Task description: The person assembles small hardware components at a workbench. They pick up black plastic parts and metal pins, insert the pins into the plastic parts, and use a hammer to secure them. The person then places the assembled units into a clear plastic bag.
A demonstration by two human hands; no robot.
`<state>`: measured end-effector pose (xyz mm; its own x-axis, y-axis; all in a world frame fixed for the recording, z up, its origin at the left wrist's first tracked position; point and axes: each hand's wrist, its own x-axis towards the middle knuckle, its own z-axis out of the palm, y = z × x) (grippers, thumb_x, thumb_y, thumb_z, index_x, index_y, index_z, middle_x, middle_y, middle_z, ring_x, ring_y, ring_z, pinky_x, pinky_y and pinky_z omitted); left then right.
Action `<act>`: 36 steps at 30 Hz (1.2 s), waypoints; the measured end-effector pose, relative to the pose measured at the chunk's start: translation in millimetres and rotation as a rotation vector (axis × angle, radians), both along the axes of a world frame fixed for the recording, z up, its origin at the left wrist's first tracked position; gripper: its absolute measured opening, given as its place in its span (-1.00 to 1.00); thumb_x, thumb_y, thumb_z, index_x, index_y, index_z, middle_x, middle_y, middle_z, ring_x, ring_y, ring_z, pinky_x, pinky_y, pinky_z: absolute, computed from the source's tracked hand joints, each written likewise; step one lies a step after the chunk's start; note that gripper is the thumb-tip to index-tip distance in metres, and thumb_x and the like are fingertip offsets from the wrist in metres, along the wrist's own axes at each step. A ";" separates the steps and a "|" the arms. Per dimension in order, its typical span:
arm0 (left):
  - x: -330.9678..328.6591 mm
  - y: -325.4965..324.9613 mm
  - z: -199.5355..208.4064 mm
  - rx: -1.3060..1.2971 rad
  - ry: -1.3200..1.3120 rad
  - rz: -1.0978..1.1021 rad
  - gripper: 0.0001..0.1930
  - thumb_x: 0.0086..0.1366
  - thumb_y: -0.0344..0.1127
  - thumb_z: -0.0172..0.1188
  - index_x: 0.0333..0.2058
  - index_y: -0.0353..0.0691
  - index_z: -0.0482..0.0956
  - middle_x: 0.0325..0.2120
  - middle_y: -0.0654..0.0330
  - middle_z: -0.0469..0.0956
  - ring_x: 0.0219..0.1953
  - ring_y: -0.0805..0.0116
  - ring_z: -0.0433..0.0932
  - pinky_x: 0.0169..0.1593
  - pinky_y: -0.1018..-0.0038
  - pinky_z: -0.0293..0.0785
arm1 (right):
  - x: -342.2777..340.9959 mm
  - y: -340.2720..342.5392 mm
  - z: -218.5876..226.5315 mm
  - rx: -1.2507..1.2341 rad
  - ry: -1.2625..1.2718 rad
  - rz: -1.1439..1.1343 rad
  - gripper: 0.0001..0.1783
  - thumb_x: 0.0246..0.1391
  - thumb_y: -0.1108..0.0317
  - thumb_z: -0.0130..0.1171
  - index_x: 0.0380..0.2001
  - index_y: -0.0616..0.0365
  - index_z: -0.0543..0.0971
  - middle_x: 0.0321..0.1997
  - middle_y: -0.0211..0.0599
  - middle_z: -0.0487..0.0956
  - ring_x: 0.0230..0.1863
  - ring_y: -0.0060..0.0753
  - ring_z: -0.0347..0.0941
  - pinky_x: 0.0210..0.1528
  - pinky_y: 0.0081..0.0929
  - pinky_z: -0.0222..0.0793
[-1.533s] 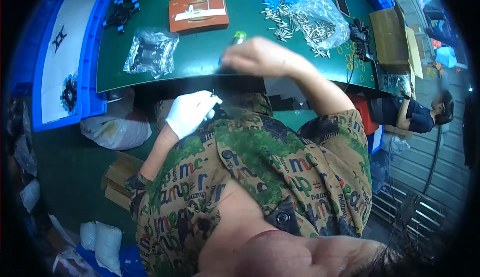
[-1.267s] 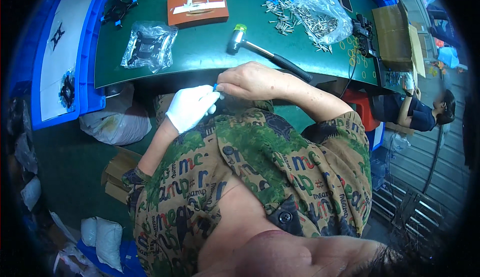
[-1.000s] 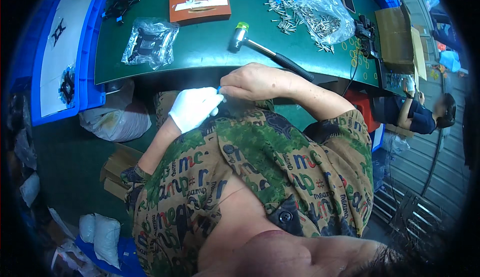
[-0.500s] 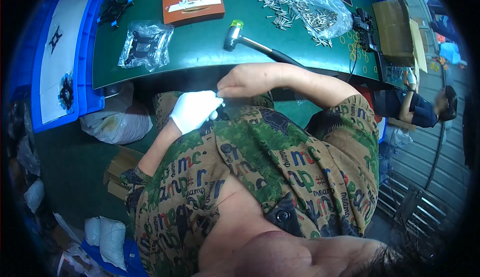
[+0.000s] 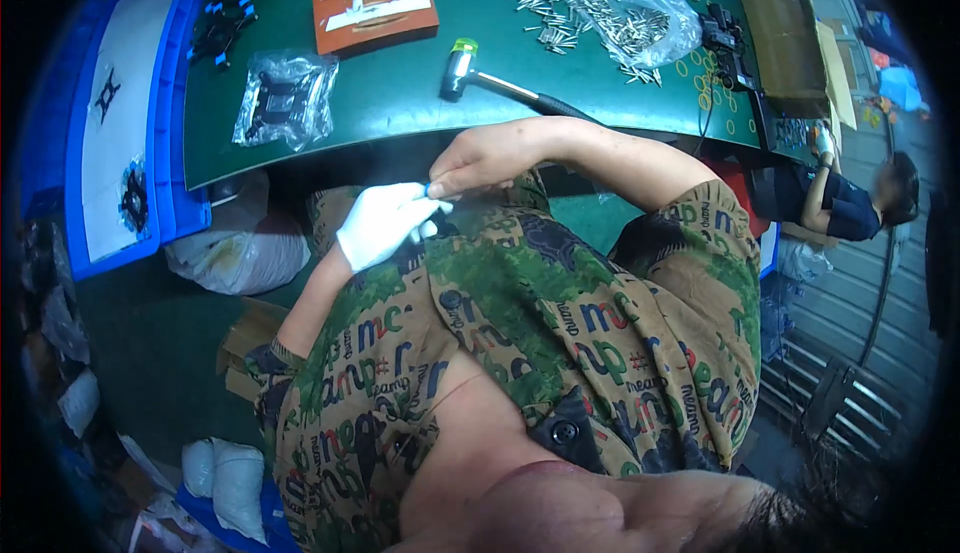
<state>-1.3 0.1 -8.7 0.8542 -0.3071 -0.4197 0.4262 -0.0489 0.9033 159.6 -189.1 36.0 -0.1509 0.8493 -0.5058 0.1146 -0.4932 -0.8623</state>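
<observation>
My left hand (image 5: 382,225), in a white glove, is closed in front of my body, just below the table edge. My bare right hand (image 5: 482,160) meets it there, thumb and forefinger pinched against the gloved fingertips. A tiny bluish piece (image 5: 430,191) shows between the two hands. Most of it is covered by my fingers, so its kind cannot be told. On the table beyond lies a hammer (image 5: 462,71) with a yellow-green face, its dark handle pointing toward my right forearm.
A green table (image 5: 385,93) carries an orange box (image 5: 375,28), a bagged black bracket (image 5: 285,101), and loose metal pins (image 5: 545,15) beside a plastic bag of more pins (image 5: 640,28). Blue trays (image 5: 172,168) stand left. An open carton (image 5: 785,48) is at right, near another person (image 5: 840,198).
The view has shifted slightly. My hands stay together at nearly the same place, and my right fingers have turned down a little over the small piece.
</observation>
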 end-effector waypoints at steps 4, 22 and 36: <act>-5.0 24.3 -4.6 -0.205 0.068 0.045 -0.60 0.53 -0.10 0.03 -0.12 -0.34 0.69 -0.30 0.25 0.69 -0.23 0.54 0.56 -0.05 0.55 0.43 | -13.9 9.1 -5.0 -0.150 0.240 -0.046 -0.50 0.42 -0.07 0.07 -0.43 0.13 0.54 -0.60 -0.63 0.37 -0.65 -0.74 0.27 -0.60 -0.63 0.24; 19.8 32.1 44.5 0.197 -0.280 0.238 -0.65 0.43 -0.39 0.13 0.15 -0.29 0.55 -0.37 0.24 0.60 -0.29 0.52 0.57 -0.11 0.53 0.50 | 103.9 -64.4 13.8 0.058 -1.454 -0.498 -0.73 0.21 0.19 0.21 -0.17 0.13 0.70 -0.17 -0.09 0.68 -0.07 -0.01 0.63 0.01 -0.12 0.55; 30.9 -0.8 36.5 0.156 -0.304 0.286 -0.70 0.53 -0.30 0.05 0.03 -0.38 0.60 -0.52 0.27 0.50 -0.43 0.53 0.50 -0.26 0.55 0.45 | 69.5 -38.1 30.4 0.534 -1.176 -0.550 -0.81 0.28 0.32 0.16 -0.16 0.20 0.63 -0.21 -0.15 0.61 -0.13 -0.07 0.60 -0.05 -0.22 0.53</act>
